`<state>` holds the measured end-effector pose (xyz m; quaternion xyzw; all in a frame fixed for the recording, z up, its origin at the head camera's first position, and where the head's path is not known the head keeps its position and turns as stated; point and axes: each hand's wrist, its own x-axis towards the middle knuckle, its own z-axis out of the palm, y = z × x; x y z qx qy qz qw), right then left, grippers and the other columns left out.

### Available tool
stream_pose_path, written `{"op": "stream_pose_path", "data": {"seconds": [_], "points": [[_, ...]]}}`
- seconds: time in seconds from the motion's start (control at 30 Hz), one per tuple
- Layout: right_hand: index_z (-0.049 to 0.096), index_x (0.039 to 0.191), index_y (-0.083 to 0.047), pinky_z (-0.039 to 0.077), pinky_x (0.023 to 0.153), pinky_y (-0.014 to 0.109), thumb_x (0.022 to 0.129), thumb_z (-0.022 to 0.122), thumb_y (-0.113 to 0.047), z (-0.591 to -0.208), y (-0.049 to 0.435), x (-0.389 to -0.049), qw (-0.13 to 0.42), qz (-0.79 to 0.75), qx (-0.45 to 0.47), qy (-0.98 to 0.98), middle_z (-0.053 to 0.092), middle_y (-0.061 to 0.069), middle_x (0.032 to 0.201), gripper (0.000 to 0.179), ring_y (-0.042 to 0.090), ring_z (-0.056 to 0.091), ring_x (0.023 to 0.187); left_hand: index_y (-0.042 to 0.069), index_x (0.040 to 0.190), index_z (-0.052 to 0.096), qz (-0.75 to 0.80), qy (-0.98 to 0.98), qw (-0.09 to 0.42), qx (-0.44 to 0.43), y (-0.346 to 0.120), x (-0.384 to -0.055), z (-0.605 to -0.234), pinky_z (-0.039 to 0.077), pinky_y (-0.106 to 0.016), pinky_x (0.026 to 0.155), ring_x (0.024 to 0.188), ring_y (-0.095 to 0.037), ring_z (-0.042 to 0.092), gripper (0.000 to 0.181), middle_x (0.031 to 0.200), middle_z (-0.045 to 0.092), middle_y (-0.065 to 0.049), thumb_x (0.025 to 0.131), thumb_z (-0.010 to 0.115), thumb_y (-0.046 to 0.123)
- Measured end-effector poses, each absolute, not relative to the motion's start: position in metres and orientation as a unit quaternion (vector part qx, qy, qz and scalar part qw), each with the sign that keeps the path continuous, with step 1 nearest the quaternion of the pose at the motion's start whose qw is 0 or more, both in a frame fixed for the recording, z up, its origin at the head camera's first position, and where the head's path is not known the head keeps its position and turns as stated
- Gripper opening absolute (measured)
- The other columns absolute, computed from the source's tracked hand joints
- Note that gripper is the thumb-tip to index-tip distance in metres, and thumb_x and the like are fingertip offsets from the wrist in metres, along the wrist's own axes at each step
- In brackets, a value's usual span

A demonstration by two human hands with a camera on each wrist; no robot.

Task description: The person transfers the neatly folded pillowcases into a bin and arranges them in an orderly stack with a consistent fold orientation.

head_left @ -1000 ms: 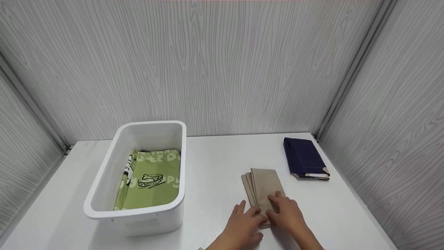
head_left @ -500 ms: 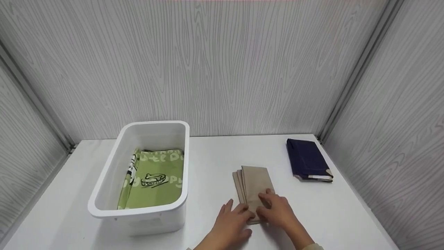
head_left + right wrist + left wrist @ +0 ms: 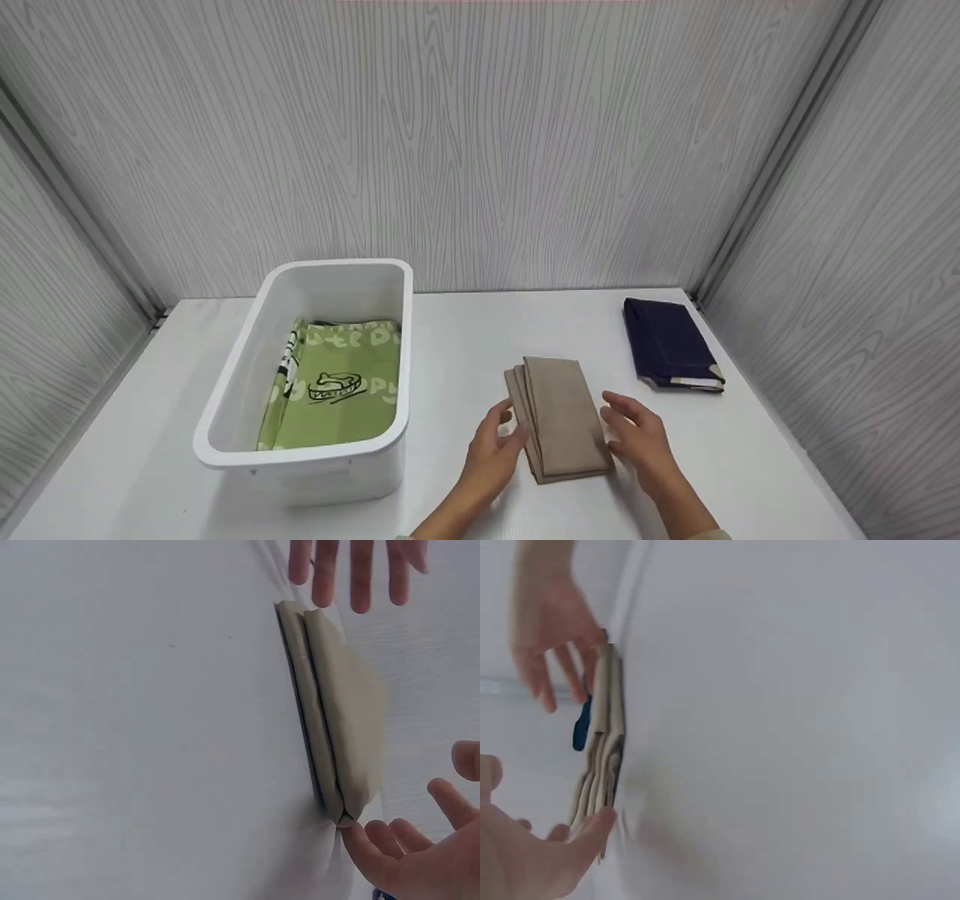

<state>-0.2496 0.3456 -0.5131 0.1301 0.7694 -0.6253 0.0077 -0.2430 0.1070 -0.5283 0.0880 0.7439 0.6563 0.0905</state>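
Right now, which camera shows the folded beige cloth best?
The head view: it shows the folded beige cloth from above, top face and fanned layers together. The left wrist view gives mainly stacked edges; the right wrist view, folded edges and the top aslant.

Three-sided work booth (image 3: 450,90); wider premises (home, shop or lab) not determinable. Pale grey wood-grain back panel (image 3: 480,172), left panel (image 3: 52,300) and right panel (image 3: 862,262) around white tabletop (image 3: 472,330); grey corner strips (image 3: 784,142) at joints; tabletop's far edge along foot of back panel.

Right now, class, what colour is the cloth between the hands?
The cloth is plain tan, clearest in the head view.
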Motion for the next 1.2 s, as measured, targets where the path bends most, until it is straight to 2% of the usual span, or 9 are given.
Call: {"op": "stream_pose_path", "data": {"seconds": [0.13,0.23,0.3,0.5,0.67,0.83,0.9,1.07,1.2], "points": [[0.039,0.150,-0.003,0.040,0.107,0.060,0.104,0.052,-0.028,-0.511,0.351,-0.249,0.024,-0.680,0.141,0.719,0.033,0.024,0.156,0.054,0.046,0.033,0.143,0.012,0.159,0.015,0.788,0.588,0.184,-0.023,0.107,-0.251,-0.522,0.040,-0.062,0.107,0.142,-0.051,0.030,0.081,0.160,0.019,-0.026,0.099,0.044,0.057],[0.035,0.152,-0.003,0.037,0.109,0.061,0.104,0.052,-0.031,-0.510,0.353,-0.248,0.039,-0.707,0.149,0.690,0.029,0.024,0.158,0.058,0.046,0.030,0.144,0.014,0.160,0.007,0.828,0.511,0.221,-0.069,0.107,-0.254,-0.522,0.038,-0.062,0.108,0.145,-0.051,0.022,0.085,0.163,0.006,-0.027,0.097,0.042,0.060],[0.034,0.153,-0.003,0.035,0.110,0.062,0.103,0.054,-0.031,-0.509,0.354,-0.249,0.046,-0.722,0.154,0.673,0.028,0.025,0.158,0.060,0.046,0.029,0.145,0.015,0.160,0.006,0.840,0.484,0.229,-0.085,0.106,-0.255,-0.523,0.040,-0.061,0.107,0.145,-0.051,0.021,0.086,0.163,0.004,-0.027,0.096,0.041,0.061],[0.030,0.156,-0.008,0.029,0.114,0.062,0.102,0.055,-0.029,-0.508,0.356,-0.252,0.080,-0.762,0.172,0.619,0.023,0.023,0.161,0.063,0.046,0.026,0.146,0.015,0.160,0.012,0.845,0.471,0.232,-0.104,0.106,-0.260,-0.523,0.046,-0.056,0.102,0.143,-0.051,0.028,0.081,0.161,0.010,-0.029,0.096,0.041,0.057],[0.024,0.158,-0.010,0.025,0.118,0.056,0.103,0.050,-0.030,-0.509,0.357,-0.253,0.106,-0.796,0.172,0.571,0.020,0.022,0.162,0.063,0.043,0.025,0.147,0.016,0.159,0.013,0.838,0.474,0.249,-0.107,0.105,-0.264,-0.519,0.047,-0.050,0.102,0.135,-0.045,0.045,0.081,0.157,0.025,-0.029,0.095,0.041,0.056],[0.020,0.158,-0.010,0.021,0.116,0.066,0.104,0.046,-0.033,-0.510,0.356,-0.252,0.112,-0.803,0.158,0.564,0.018,0.022,0.163,0.064,0.042,0.020,0.148,0.017,0.159,0.016,0.831,0.479,0.268,-0.089,0.107,-0.267,-0.516,0.047,-0.048,0.103,0.133,-0.035,0.050,0.083,0.154,0.035,-0.027,0.092,0.044,0.058],[0.020,0.158,-0.011,0.025,0.113,0.066,0.104,0.046,-0.033,-0.510,0.357,-0.252,0.112,-0.806,0.161,0.559,0.018,0.021,0.163,0.064,0.041,0.020,0.148,0.016,0.158,0.019,0.831,0.481,0.267,-0.084,0.108,-0.268,-0.516,0.049,-0.049,0.099,0.134,-0.035,0.049,0.084,0.154,0.036,-0.026,0.091,0.045,0.059],[0.023,0.158,-0.012,0.043,0.104,0.052,0.104,0.048,-0.032,-0.512,0.359,-0.254,0.109,-0.828,0.180,0.520,0.018,0.021,0.163,0.064,0.040,0.021,0.147,0.015,0.158,0.022,0.831,0.488,0.256,-0.078,0.109,-0.270,-0.516,0.054,-0.052,0.091,0.132,-0.037,0.050,0.082,0.156,0.034,-0.025,0.092,0.044,0.059],[0.023,0.158,-0.013,0.046,0.103,0.051,0.104,0.048,-0.033,-0.513,0.360,-0.256,0.115,-0.840,0.187,0.496,0.019,0.023,0.161,0.063,0.043,0.025,0.145,0.014,0.158,0.022,0.838,0.472,0.262,-0.084,0.109,-0.270,-0.517,0.054,-0.049,0.091,0.129,-0.040,0.051,0.080,0.157,0.030,-0.026,0.093,0.043,0.056]]}}
